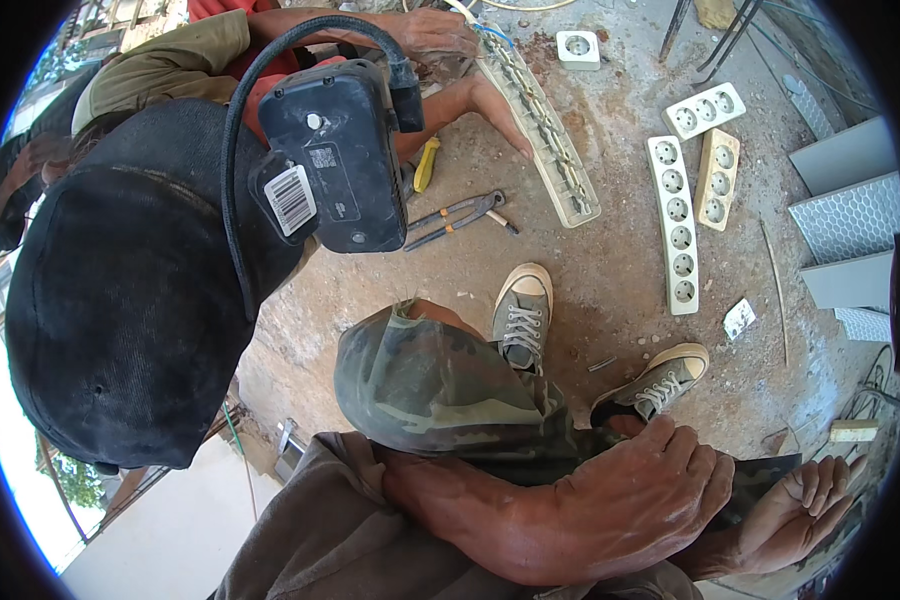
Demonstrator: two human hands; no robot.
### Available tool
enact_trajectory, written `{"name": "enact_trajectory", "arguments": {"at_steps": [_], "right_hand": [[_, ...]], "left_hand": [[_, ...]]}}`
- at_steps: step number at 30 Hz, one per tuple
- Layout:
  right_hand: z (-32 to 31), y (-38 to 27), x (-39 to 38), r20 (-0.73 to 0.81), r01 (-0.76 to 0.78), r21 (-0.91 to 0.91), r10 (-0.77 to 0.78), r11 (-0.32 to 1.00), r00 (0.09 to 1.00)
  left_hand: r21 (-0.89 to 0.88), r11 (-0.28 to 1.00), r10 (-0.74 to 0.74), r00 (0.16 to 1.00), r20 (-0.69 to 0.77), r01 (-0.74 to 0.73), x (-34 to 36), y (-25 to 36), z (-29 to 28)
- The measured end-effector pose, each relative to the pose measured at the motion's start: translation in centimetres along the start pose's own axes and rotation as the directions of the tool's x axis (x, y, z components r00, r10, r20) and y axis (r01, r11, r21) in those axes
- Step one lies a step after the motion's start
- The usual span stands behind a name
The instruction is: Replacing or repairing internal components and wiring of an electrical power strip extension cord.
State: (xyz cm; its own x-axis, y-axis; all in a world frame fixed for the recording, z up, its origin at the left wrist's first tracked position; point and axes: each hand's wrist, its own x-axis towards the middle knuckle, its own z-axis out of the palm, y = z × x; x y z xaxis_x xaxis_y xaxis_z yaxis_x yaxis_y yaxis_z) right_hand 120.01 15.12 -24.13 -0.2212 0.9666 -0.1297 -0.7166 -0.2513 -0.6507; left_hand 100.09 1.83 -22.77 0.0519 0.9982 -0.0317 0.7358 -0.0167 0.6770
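Note:
My left hand (650, 490) is over my camouflage-trousered leg with its fingers curled in; their inner side is hidden, so I cannot tell whether they hold anything. Beside it, at the lower right, my right hand (802, 512) is turned palm up. Its fingers are half bent and apart, and nothing shows in it. A co-worker's two hands (500, 115) steady a long, opened power strip (555, 150) with metal contact rails inside. Pincers (455, 220) with orange and black handles lie below it, near a yellow-handled tool (426, 165).
On the dusty ground lie a long white socket strip (680, 240), two shorter socket strips (705, 110) and a single socket (578, 48). The co-worker's black cap (120, 270) and head-worn device (335, 155) fill the left. Grey panels (850, 220) stand at right.

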Motion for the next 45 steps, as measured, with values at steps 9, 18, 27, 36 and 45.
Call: {"name": "enact_trajectory", "arguments": {"at_steps": [9, 18, 27, 36, 45], "right_hand": [[-0.1, 0.2, -0.2, -0.001, 0.013, -0.002, -0.013, 1.0, 1.0], [-0.2, -0.2, -0.1, 0.0, -0.004, -0.013, 0.004, 1.0, 1.0], [-1.1, -1.4, -0.2, 0.01, -0.03, -0.079, 0.031, 0.996, 0.999], [0.3, -0.5, -1.3, 0.027, 0.013, -0.011, -0.013, 1.0, 1.0], [-0.5, -1.5, -1.5, 0.048, 0.007, -0.019, -0.006, 1.0, 0.999]], "left_hand": [[0.0, 1.0, 0.013, 1.0, -0.004, -0.013, 0.0, -0.2, 0.2], [0.006, 1.0, 0.006, 1.0, 0.023, -0.006, 0.1, -0.2, 0.0], [0.037, 0.999, 0.01, 1.0, 0.015, -0.011, -0.3, 0.1, 0.1], [0.047, 0.999, 0.003, 1.0, 0.009, -0.003, -1.1, 0.7, 0.2], [0.073, 0.997, 0.035, 0.999, -0.008, -0.035, -1.7, 0.9, 0.0]]}}
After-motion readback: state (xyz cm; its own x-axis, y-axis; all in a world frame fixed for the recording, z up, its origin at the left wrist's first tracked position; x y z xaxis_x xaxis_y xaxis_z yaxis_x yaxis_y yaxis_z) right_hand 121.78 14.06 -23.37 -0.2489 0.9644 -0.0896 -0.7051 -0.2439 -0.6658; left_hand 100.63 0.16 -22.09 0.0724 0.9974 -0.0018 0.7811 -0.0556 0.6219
